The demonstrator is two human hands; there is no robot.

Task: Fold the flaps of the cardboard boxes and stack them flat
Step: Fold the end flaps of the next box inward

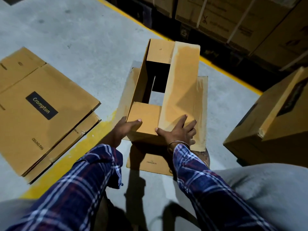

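An open cardboard box (150,124) stands on the grey floor in the middle of the view. Its short near flap and short far flap are folded inward, and the long right flap (181,84) lies partly over the opening. My left hand (124,129) grips the box's near left corner, thumb on top of the near flap. Fingers spread and straight, my right hand (179,130) presses flat on the near end of the long right flap. To the left lies a stack of flattened boxes (41,110) with a "Crompton" label.
A closed carton (273,124) stands close on the right. Strapped cartons (233,19) line the back behind a yellow floor line (150,25). My knees fill the bottom corners. Bare concrete lies at the upper left.
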